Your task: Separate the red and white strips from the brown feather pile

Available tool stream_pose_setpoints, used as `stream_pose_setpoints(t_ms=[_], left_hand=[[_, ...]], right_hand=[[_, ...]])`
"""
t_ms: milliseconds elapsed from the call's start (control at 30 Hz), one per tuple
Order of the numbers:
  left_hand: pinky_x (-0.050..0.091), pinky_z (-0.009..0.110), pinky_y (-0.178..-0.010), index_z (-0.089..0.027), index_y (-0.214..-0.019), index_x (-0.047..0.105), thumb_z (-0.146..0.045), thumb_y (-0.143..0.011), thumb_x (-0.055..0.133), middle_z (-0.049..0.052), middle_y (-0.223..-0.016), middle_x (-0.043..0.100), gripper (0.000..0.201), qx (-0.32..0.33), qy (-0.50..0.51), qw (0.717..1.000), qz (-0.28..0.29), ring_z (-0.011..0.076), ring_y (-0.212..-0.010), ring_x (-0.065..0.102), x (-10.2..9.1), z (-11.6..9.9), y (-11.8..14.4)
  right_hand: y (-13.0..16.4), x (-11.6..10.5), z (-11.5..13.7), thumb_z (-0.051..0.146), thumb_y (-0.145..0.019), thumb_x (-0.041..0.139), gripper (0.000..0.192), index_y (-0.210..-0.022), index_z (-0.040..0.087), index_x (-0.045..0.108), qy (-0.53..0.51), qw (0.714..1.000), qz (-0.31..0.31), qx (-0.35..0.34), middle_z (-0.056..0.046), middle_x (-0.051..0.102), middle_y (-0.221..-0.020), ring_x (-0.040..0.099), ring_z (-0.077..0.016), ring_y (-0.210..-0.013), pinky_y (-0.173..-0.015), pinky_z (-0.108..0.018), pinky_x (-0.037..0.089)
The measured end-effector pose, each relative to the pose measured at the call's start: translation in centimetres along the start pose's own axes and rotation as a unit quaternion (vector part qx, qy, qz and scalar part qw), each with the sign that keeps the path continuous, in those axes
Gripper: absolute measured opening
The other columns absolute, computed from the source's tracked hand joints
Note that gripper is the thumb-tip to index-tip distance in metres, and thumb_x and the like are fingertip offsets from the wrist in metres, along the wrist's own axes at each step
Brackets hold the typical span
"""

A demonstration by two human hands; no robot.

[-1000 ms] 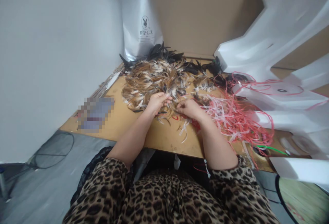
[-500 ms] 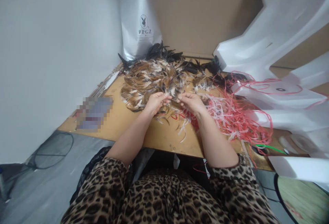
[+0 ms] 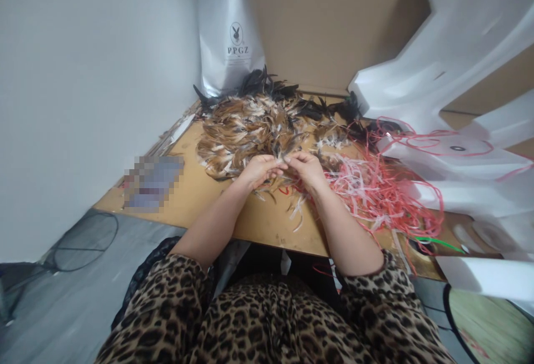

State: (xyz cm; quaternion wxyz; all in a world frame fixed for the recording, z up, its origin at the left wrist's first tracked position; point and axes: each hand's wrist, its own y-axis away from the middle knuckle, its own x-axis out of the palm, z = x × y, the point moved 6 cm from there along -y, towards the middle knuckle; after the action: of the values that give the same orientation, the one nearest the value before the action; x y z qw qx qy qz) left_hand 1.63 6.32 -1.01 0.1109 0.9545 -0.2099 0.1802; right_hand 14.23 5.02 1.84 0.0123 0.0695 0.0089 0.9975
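My left hand [image 3: 261, 171] is closed in a pinch, with a brown feather [image 3: 284, 142] rising from its fingertips in front of the pile. My right hand [image 3: 307, 168] pinches at the base of the same feather, its fingertips touching those of the left. Just what lies between the fingertips is partly hidden. Behind both hands spreads a heap of brown and white feathers [image 3: 233, 130], with black feathers [image 3: 258, 83] along its back. A few loose feathers [image 3: 297, 208] lie below my hands on the wooden table [image 3: 267, 230].
A tangle of pink and white strips [image 3: 375, 191] lies right of my hands. At the back left stands a silver-white bag [image 3: 225, 30]. White foam pieces [image 3: 450, 158] crowd the right side, and a blurred-out rectangular object [image 3: 154, 183] lies on the left.
My hands have come together: a small gap between the fingertips has closed. The left has moved right, and the right has shifted slightly left.
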Motion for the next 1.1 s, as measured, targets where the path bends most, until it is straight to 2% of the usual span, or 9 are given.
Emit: stream_pose_setpoints(t_ms=[133,333,700,867,933,1000,1100], left_hand=[[0.039,0.013,-0.047,-0.007,-0.075,0.064,-0.028,-0.066,0.072,0.006,-0.073,0.066,0.024,0.001,-0.001,1.0,0.001,0.004,-0.053,0.057,0.1,-0.1,0.0],[0.038,0.015,-0.047,-0.008,-0.069,0.061,-0.026,-0.068,0.069,0.005,-0.066,0.064,0.02,0.02,-0.051,0.998,-0.032,0.0042,-0.05,0.055,0.2,-0.6,0.3],[0.04,0.018,-0.051,-0.009,-0.068,0.063,-0.028,-0.068,0.069,0.004,-0.06,0.063,0.02,0.025,-0.109,0.993,-0.035,0.0058,-0.05,0.054,0.8,-1.1,0.7],[0.039,0.018,-0.048,-0.009,-0.066,0.063,-0.029,-0.069,0.067,0.004,-0.058,0.062,0.021,0.048,-0.123,0.99,-0.048,0.0058,-0.047,0.053,0.4,-1.2,0.4],[0.038,0.018,-0.048,-0.009,-0.066,0.063,-0.029,-0.069,0.067,0.004,-0.059,0.062,0.021,0.056,-0.104,0.991,-0.062,0.0057,-0.047,0.053,0.0,-1.4,0.3],[0.037,0.018,-0.047,-0.009,-0.067,0.062,-0.029,-0.069,0.067,0.004,-0.06,0.062,0.021,0.061,-0.075,0.992,-0.076,0.0054,-0.048,0.053,-0.4,-1.6,0.3],[0.037,0.017,-0.048,-0.009,-0.068,0.062,-0.03,-0.069,0.069,0.004,-0.063,0.063,0.022,0.065,-0.035,0.993,-0.093,0.0045,-0.05,0.053,-0.9,-1.8,0.3]], right_hand=[[0.1,0.0,0.3,0.036,-0.052,0.076,0.025,-0.065,0.017,0.065,0.024,0.999,-0.009,-0.022,0.002,0.064,-0.062,0.053,-0.0082,-0.056,-0.061,-0.024,0.042],[0.1,-0.1,0.2,0.037,-0.052,0.076,0.027,-0.062,0.017,0.061,0.015,1.0,-0.02,-0.005,0.004,0.059,-0.056,0.048,-0.0079,-0.05,-0.055,-0.024,0.038],[-0.2,-0.1,-0.3,0.034,-0.053,0.076,0.025,-0.06,0.017,0.06,-0.004,1.0,-0.011,-0.015,0.004,0.058,-0.054,0.047,-0.0074,-0.049,-0.053,-0.023,0.037],[-0.5,-0.6,-0.4,0.036,-0.055,0.073,0.025,-0.063,0.016,0.06,0.015,0.999,-0.026,-0.016,0.005,0.053,-0.05,0.041,-0.0063,-0.045,-0.048,-0.022,0.032],[-0.7,-1.2,0.0,0.037,-0.058,0.071,0.025,-0.068,0.016,0.063,0.048,0.997,-0.038,-0.037,0.004,0.056,-0.053,0.041,-0.0064,-0.046,-0.049,-0.022,0.033],[-0.9,-1.7,0.5,0.037,-0.061,0.068,0.025,-0.07,0.015,0.065,0.123,0.99,-0.023,-0.061,0.002,0.059,-0.057,0.044,-0.0074,-0.049,-0.053,-0.023,0.036],[-0.8,-1.4,0.8,0.036,-0.065,0.064,0.022,-0.069,0.014,0.066,0.281,0.953,0.07,-0.083,-0.001,0.063,-0.062,0.051,-0.0103,-0.055,-0.058,-0.024,0.04]])
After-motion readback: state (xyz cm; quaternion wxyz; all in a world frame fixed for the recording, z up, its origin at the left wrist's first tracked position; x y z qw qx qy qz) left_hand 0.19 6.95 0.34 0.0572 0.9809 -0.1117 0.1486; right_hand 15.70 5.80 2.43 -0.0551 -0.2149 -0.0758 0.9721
